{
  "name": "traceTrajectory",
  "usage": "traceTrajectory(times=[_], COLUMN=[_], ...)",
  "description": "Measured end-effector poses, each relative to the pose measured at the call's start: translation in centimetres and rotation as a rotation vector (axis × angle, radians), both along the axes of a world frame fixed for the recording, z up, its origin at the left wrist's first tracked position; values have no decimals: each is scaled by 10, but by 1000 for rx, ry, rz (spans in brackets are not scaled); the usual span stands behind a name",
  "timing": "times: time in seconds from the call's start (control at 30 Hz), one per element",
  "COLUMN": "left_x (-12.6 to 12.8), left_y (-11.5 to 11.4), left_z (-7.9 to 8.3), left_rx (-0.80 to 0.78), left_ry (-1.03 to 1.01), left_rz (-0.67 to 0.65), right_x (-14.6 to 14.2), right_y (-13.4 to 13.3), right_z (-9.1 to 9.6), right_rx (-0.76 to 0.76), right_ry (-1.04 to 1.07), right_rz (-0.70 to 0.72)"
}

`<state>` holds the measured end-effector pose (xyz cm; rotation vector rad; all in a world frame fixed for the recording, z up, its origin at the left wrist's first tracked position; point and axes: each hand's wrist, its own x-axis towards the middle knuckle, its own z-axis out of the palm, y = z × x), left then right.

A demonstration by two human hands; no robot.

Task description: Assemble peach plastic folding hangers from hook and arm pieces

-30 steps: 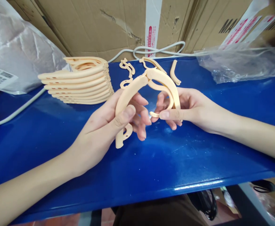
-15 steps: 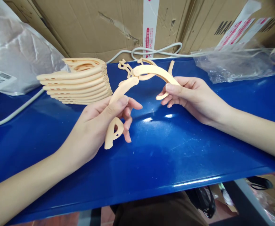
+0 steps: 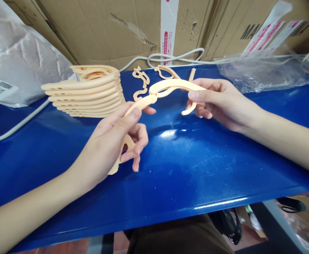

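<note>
A beige plastic folding hanger (image 3: 167,84) spans the gap between my hands, its two arms joined at a pivot in the middle. My left hand (image 3: 109,141) grips the left arm between thumb and fingers, and that arm's lower end shows below the palm. The right arm is pinched in my right hand (image 3: 218,100), with a curved end sticking out under the fingers. Just behind the hanger lie loose beige hook pieces (image 3: 144,76) and a loose hanger arm (image 3: 166,72). To the left stands a stack of folded beige hangers (image 3: 88,92).
The blue table (image 3: 186,169) has a raised front edge. Cardboard boxes (image 3: 104,31) stand along the back, with a white cable (image 3: 175,55) before them. A silvery bag (image 3: 24,53) is at left, and clear plastic wrap (image 3: 247,76) at right.
My right hand has shifted slightly right and up with its arm of the hanger. The hanger's middle has dropped and its bend is flatter; my left fingers have curled further round the left arm.
</note>
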<state>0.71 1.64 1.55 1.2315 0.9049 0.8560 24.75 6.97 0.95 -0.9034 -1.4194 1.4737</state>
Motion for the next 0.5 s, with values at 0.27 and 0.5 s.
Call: traceTrajectory(times=[0.27, 0.5], left_x=[-3, -1], left_y=[3, 4], left_z=[-5, 0], left_rx=[53, 18], left_ry=[-12, -5], left_rz=[-96, -69], right_x=[3, 8], right_y=[0, 3], right_z=[6, 2], right_rx=[154, -86], right_ry=[-191, -4], right_rz=[-45, 157])
